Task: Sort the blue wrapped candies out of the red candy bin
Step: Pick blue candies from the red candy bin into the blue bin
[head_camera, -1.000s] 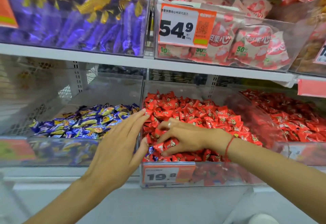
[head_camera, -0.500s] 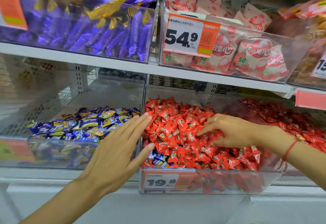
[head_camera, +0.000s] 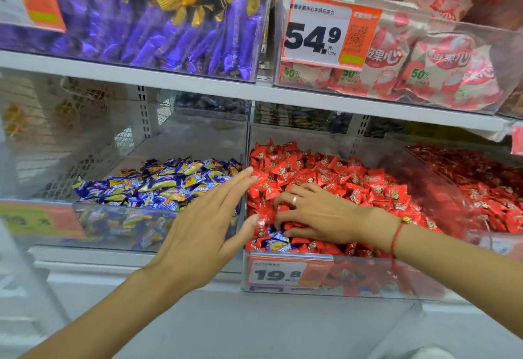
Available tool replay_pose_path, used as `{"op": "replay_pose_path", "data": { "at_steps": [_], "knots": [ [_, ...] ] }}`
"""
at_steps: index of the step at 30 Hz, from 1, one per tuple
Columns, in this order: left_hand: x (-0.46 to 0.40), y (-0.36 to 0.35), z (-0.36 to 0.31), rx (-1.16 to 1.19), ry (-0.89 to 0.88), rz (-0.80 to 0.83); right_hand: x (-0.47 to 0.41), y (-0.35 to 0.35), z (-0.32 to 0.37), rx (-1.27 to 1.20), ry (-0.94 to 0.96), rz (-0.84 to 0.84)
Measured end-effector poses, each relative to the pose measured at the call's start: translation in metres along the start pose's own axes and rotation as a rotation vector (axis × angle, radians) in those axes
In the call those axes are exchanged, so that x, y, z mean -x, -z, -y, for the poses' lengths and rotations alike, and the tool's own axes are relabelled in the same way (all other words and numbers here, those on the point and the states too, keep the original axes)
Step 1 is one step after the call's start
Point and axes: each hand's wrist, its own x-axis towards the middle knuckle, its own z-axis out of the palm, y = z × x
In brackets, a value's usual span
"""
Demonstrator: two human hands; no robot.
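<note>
A clear bin [head_camera: 325,290] on the lower shelf is heaped with red wrapped candies [head_camera: 339,177]. Blue and yellow wrapped candies [head_camera: 276,241] lie among the red ones at its front left corner. My right hand [head_camera: 314,213], a ring on one finger, lies palm down on the red pile just above those blue candies, its fingers bent down into the wrappers. My left hand [head_camera: 203,228] hovers flat with straight fingers over the wall between this bin and the blue candy bin [head_camera: 85,217] on the left. It holds nothing.
Another bin of red candies [head_camera: 481,177] stands to the right. Above the white shelf [head_camera: 198,81] sit a bin of purple wrapped bars [head_camera: 169,25] and a bin of pink packets [head_camera: 424,61]. Orange price tags [head_camera: 325,33] hang on the bin fronts.
My right hand has swept from the middle of the red pile back to the front left, above the blue candies. My left hand has stayed in place.
</note>
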Motion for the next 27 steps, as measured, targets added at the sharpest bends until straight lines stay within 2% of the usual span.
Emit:
{"op": "replay_pose_path", "data": {
  "at_steps": [8, 12, 14, 17, 18, 20, 23, 27],
  "knots": [
    [-0.001, -0.001, 0.001, 0.000, 0.002, -0.008, 0.051, 0.027, -0.031, -0.137, -0.185, 0.006],
    [-0.001, -0.002, 0.001, 0.003, -0.001, -0.011, 0.064, 0.057, -0.035, -0.084, -0.263, 0.243],
    [-0.002, -0.003, 0.002, 0.002, -0.004, -0.009, 0.060, 0.072, -0.028, -0.052, -0.271, 0.291],
    [-0.002, -0.002, 0.001, 0.002, -0.004, -0.004, 0.032, 0.079, -0.006, -0.329, -0.223, 0.096],
    [-0.002, -0.001, 0.001, 0.005, -0.003, -0.004, 0.020, 0.075, 0.001, -0.459, -0.201, 0.083],
    [-0.002, -0.001, 0.001, 0.008, -0.003, 0.000, -0.003, 0.066, 0.016, -0.625, -0.179, 0.201],
    [-0.002, 0.000, 0.002, 0.000, -0.010, 0.010, -0.026, 0.047, 0.029, -0.557, -0.138, 0.409],
    [-0.004, 0.002, 0.001, -0.022, 0.003, 0.004, -0.034, 0.036, 0.038, -0.413, -0.147, 0.263]
  ]
}}
